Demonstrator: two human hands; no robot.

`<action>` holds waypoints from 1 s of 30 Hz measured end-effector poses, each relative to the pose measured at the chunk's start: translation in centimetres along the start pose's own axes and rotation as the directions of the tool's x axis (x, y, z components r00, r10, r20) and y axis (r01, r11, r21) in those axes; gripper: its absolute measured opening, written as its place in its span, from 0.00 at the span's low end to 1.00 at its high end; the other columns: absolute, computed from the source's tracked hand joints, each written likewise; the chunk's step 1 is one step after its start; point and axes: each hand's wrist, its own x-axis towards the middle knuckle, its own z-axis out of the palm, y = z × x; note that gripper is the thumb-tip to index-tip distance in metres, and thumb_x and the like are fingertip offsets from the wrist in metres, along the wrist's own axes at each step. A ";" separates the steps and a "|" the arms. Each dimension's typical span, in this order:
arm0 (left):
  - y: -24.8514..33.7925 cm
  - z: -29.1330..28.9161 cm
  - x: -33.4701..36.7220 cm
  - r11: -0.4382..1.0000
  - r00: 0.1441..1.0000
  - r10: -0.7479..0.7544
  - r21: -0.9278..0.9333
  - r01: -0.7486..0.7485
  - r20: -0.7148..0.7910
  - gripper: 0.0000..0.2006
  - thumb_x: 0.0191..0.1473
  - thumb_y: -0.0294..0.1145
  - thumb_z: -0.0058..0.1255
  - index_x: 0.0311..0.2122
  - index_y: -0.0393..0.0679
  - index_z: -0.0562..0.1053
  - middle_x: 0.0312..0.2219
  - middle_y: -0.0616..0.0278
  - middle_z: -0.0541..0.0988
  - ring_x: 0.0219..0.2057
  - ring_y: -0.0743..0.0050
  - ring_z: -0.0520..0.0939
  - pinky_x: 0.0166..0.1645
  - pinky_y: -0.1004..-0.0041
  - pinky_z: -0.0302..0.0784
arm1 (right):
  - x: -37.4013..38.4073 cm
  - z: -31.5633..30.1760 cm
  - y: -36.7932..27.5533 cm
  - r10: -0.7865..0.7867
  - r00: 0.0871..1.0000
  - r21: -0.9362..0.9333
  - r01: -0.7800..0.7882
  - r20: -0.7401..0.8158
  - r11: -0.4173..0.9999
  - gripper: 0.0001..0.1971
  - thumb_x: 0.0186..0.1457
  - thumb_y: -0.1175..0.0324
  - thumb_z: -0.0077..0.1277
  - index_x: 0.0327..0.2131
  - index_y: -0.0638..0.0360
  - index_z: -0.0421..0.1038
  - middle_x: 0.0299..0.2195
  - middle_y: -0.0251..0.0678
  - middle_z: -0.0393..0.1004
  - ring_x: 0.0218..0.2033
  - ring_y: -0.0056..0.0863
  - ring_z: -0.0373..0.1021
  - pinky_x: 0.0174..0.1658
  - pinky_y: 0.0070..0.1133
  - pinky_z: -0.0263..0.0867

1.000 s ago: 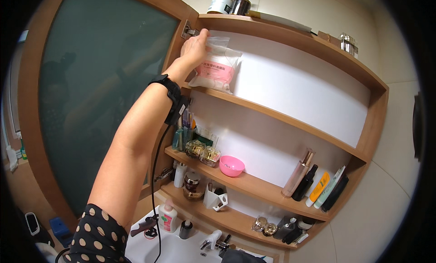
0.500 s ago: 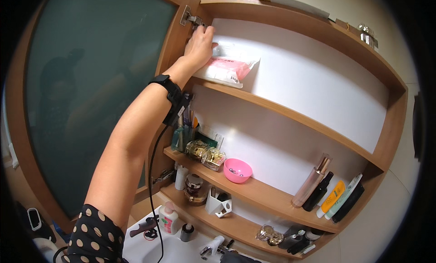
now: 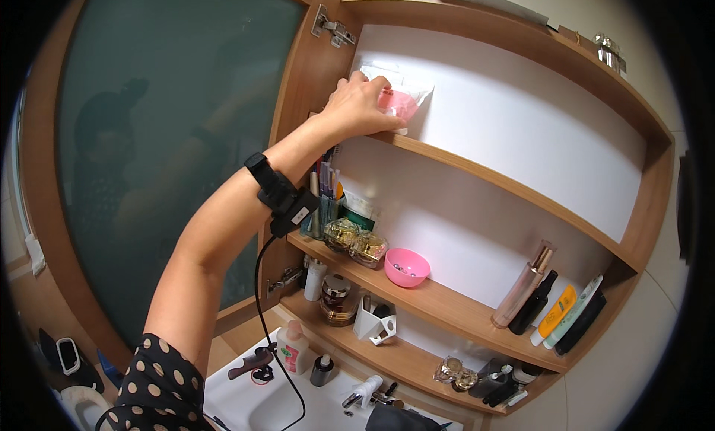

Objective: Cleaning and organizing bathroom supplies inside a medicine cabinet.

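My left hand reaches up to the left end of the cabinet's top shelf. Its fingers and thumb are curled round the front of a pink and white soft plastic pack, which rests on that shelf against the side wall. The hand hides much of the pack, and its contents are not visible. A black wristband with a small box and cable is strapped to my left wrist. My right hand is out of view.
An open cabinet door with a dark panel stands at the left. The middle shelf holds a pink bowl, glass jars, a tall bottle and tubes. Below are a white holder and the sink with a soap bottle.
My left hand has moved down and right from near the upper hinge onto the front of the pack. The view has shifted slightly, with the cabinet lying further right.
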 end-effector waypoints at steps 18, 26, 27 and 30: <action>-2.9 0.6 1.4 0.998 0.983 0.024 0.069 -0.011 -0.181 0.29 0.36 0.47 0.66 0.41 0.39 0.71 0.34 0.50 0.76 0.38 0.56 0.77 0.44 0.61 0.75 | -5.6 -6.4 8.3 -0.002 1.000 0.093 0.002 -0.004 0.996 0.38 0.33 0.79 0.54 0.55 0.67 0.58 0.50 0.47 0.68 0.51 0.42 0.66 0.53 0.36 0.64; -5.2 1.0 1.2 0.994 0.984 0.091 0.074 -0.080 -0.155 0.29 0.38 0.52 0.62 0.38 0.36 0.73 0.33 0.47 0.79 0.37 0.55 0.80 0.44 0.66 0.74 | -6.4 -4.5 6.7 0.057 0.986 0.322 -0.004 -0.154 0.947 0.41 0.33 0.81 0.58 0.57 0.60 0.57 0.50 0.43 0.68 0.50 0.40 0.66 0.54 0.36 0.62; -5.1 1.0 0.9 0.995 0.981 0.088 0.066 -0.078 -0.175 0.28 0.39 0.51 0.62 0.38 0.36 0.73 0.33 0.47 0.79 0.38 0.54 0.80 0.45 0.66 0.74 | -6.7 -4.3 6.5 0.041 0.987 0.369 0.019 -0.154 0.929 0.41 0.32 0.80 0.58 0.56 0.61 0.57 0.50 0.43 0.68 0.50 0.40 0.66 0.54 0.36 0.63; -4.7 0.5 0.1 0.997 0.988 0.047 0.066 -0.037 -0.150 0.29 0.42 0.51 0.60 0.42 0.35 0.71 0.38 0.43 0.77 0.42 0.51 0.78 0.47 0.65 0.72 | -7.9 -4.5 5.9 0.001 0.989 0.289 0.043 -0.149 0.956 0.40 0.33 0.77 0.58 0.56 0.63 0.57 0.50 0.44 0.68 0.50 0.40 0.66 0.53 0.35 0.63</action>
